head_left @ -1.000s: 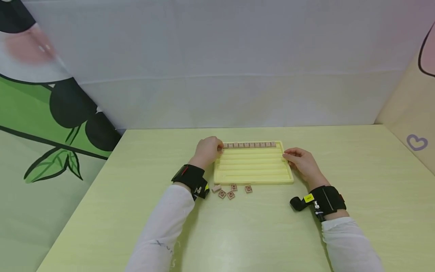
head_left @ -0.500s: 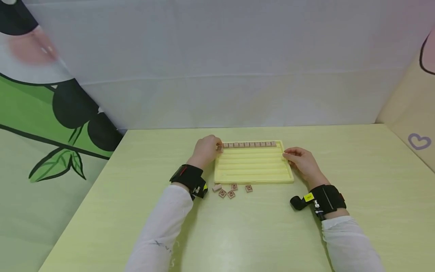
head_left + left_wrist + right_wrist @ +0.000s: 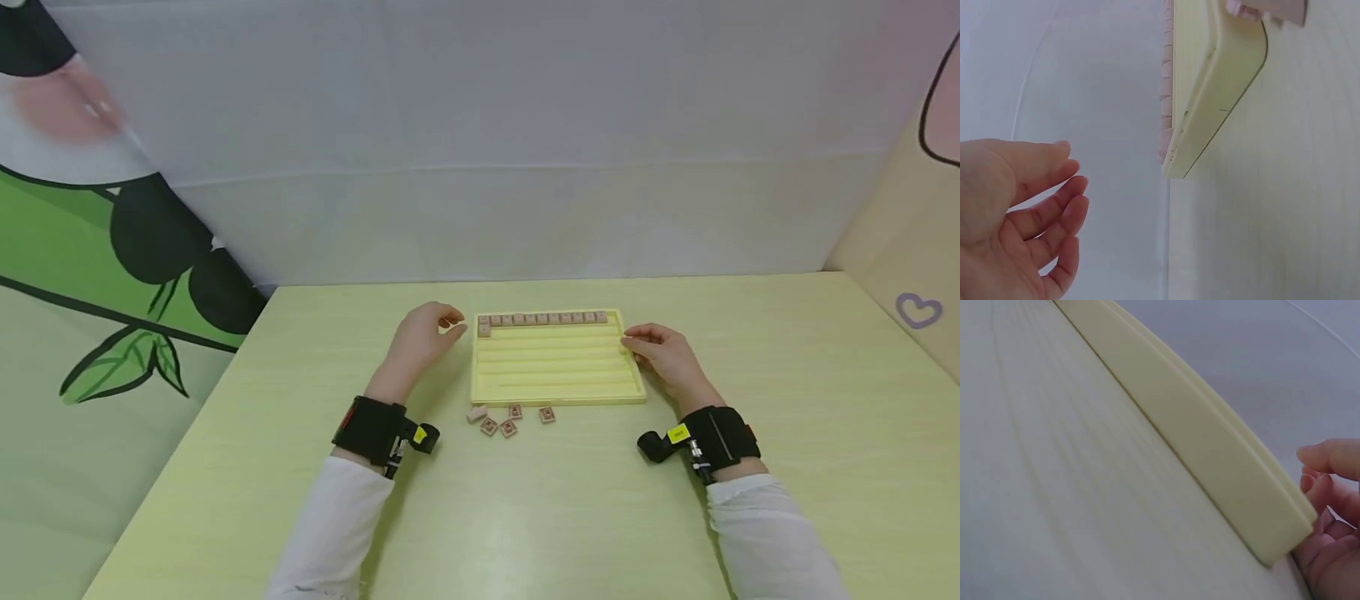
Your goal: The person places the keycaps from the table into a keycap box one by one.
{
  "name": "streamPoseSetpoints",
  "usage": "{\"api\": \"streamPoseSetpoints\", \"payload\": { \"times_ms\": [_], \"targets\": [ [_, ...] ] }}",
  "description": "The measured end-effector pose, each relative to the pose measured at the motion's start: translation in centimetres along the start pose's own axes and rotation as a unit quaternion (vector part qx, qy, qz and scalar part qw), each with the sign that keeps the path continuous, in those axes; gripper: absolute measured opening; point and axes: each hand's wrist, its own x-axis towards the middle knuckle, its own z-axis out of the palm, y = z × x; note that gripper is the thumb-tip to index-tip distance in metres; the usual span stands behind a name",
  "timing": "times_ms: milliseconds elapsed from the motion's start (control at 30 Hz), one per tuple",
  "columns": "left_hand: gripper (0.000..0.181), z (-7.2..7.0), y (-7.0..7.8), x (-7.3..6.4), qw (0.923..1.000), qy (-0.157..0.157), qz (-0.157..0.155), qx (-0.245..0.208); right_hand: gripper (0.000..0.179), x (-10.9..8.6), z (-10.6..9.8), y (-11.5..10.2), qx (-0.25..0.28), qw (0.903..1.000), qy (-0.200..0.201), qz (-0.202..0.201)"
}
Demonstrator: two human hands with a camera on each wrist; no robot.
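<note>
A pale yellow tray (image 3: 558,381) with long ridged rows lies on the table. Small wooden tiles (image 3: 542,318) fill its far row, and a single tile (image 3: 484,331) sits at the left end of the row below. My left hand (image 3: 424,337) is just left of the tray, apart from it, holding nothing. Its fingers are loosely bent in the left wrist view (image 3: 1029,219). At the tray's right edge, my right hand (image 3: 663,354) holds the rim between thumb and fingers. The right wrist view shows those fingertips (image 3: 1319,490) at the tray's end, partly hidden behind it.
Several loose tiles (image 3: 508,428) lie on the table (image 3: 570,517) in front of the tray's near left edge, most with a printed face up. A pale cloth wall (image 3: 525,221) rises behind the table. Printed panels stand at the left and right.
My left hand has let go of the tile at the left end of the second row and drawn back to the left. The right hand stays at the tray's right edge.
</note>
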Motion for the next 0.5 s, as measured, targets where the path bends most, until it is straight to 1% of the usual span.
{"api": "streamPoseSetpoints", "payload": {
  "times_ms": [133, 267, 367, 500],
  "targets": [
    [0.028, -0.5, 0.1, -1.4, 1.0, -0.004, 0.0, 0.006, 0.033, 0.2, 0.1, -0.1, -0.008, 1.0, 0.001, 0.0],
    [0.028, -0.3, 0.8, -2.5, 0.9999, -0.014, 0.005, 0.005, 0.033, 0.1, 0.1, -0.2, -0.009, 1.0, 0.003, 0.003],
    [0.027, 0.1, 1.3, -3.0, 0.9995, -0.026, 0.012, 0.009, 0.035, 0.0, 0.1, -0.2, -0.006, 1.0, 0.001, 0.006],
    [0.026, 0.4, 2.2, -3.2, 0.999, -0.041, 0.013, 0.015, 0.035, -0.2, -0.1, -0.1, -0.005, 1.0, 0.005, 0.004]
  ]
}}
